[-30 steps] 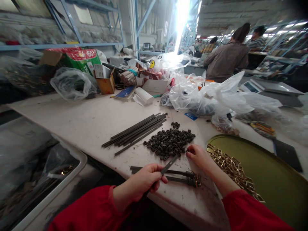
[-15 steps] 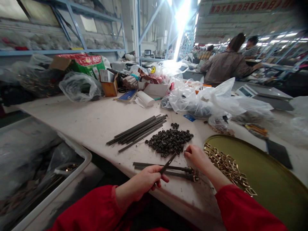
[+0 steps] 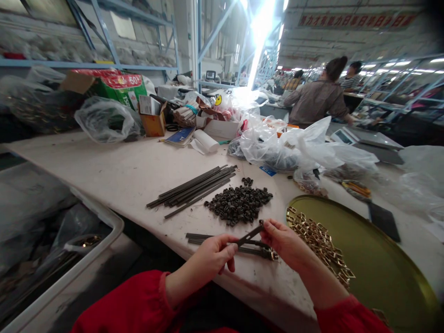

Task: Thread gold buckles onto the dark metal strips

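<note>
Pinched in my left hand (image 3: 217, 253) is a dark strap (image 3: 249, 236) with a slot along it. My right hand (image 3: 282, 238) closes its fingertips on a small dark loop (image 3: 261, 223) at the strap's far end. Just behind my hands lies a pile of small dark loops (image 3: 239, 203), and left of it a bundle of long dark strips (image 3: 194, 187). Below the held strap, more straps (image 3: 255, 251) with gold buckles at one end rest near the table edge. Gold rectangular rings (image 3: 319, 240) lie on a round olive tray (image 3: 374, 245) at the right.
Plastic bags (image 3: 287, 143), a paper roll (image 3: 204, 141), a notebook (image 3: 180, 136) and a green and red box (image 3: 121, 90) stand along the table's back. A plastic bin (image 3: 111, 226) is at the left. A person (image 3: 315, 99) works farther off.
My right hand has come up to the strap's end, and the loop in its fingers now meets the strap. The view has shifted slightly, and the person behind has moved an arm.
</note>
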`<control>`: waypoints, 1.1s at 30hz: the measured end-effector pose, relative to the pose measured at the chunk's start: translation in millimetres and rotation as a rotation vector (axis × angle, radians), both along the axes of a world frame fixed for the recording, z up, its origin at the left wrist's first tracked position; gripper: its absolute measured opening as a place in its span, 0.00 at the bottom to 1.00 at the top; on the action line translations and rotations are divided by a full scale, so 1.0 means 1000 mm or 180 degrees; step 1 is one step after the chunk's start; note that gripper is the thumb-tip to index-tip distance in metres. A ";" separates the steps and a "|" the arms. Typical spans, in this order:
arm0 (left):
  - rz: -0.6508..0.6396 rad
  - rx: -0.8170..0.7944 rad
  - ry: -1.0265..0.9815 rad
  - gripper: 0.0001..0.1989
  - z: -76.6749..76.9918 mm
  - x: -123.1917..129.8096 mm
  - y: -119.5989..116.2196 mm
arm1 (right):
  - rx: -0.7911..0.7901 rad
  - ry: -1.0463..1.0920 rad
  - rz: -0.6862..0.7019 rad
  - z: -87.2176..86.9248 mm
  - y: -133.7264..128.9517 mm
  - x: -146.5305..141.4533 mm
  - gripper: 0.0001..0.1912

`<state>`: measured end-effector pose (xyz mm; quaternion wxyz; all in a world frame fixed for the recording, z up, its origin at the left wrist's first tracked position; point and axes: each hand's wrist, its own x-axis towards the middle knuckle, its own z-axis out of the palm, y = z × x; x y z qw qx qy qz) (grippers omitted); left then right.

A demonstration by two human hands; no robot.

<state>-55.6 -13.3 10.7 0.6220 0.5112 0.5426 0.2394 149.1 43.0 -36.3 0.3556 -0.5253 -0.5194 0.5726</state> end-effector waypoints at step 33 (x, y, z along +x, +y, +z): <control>0.0022 -0.0021 0.0408 0.18 -0.007 0.005 -0.012 | -0.1143 0.1557 -0.0635 -0.002 -0.049 -0.012 0.14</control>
